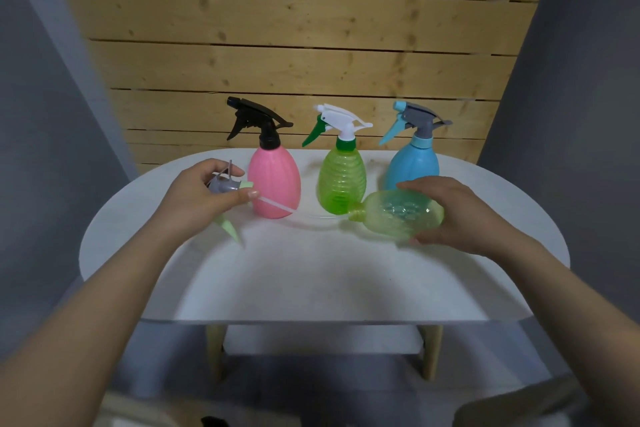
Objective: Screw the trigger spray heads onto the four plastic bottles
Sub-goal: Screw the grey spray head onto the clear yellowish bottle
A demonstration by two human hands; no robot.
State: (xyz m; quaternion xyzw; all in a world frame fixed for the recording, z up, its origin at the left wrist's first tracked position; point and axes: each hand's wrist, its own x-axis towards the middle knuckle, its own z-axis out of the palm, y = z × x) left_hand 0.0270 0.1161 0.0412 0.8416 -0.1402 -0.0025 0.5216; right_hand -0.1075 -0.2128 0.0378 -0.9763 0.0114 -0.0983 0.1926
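Three bottles stand at the back of the white table (311, 281) with spray heads on them: a pink bottle (275, 180) with a black head, a green ribbed bottle (341, 180) with a white and green head, and a blue bottle (412, 166) with a grey and blue head. My right hand (450, 215) holds a pale green bottle (398, 213) on its side, its open neck pointing left. My left hand (201, 198) grips a grey and light green spray head (227, 185). Its clear dip tube (277, 205) points right toward that neck, with a gap between them.
A wooden plank wall (294, 45) rises behind the table. Grey walls stand on both sides. Below the table's front edge are wooden legs (216, 350) and a lower shelf.
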